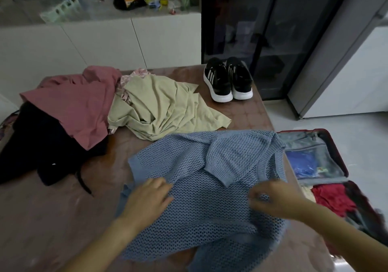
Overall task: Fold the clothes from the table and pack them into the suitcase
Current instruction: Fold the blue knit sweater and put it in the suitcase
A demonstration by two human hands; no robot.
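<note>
**Operator:** Step in hand?

**Manual:** Fold, not pack. The blue sweater (pixel 210 219) lies spread on the table (pixel 63 219), one sleeve already turned across its chest. Your left hand (pixel 147 198) sits at the sweater's left edge with its fingers curled into a fold of knit. Your right hand (pixel 273 198) sits just below the sweater's collar and pinches the mesh between thumb and fingertips.

**Operator:** Next move?

**Manual:** By judgement: bring the near side over, flatten it, then halve the body. Open knit snags and stretches, so lift it and do not drag. The suitcase (pixel 315 145) stands open just right of the sweater, with red clothing (pixel 333 198) already in its near half. Beyond the sweater, a beige garment (pixel 163 108), a pink garment (pixel 73 108) and a black garment (pixel 42 145) wait unfolded.

**Operator:** Any markings?

**Manual:** No writing is legible. The black shoes (pixel 228 80), beyond the sweater, show white side stripes but no readable name. The blue packet (pixel 302 164) in the suitcase lid carries a small label, too small to read.
</note>
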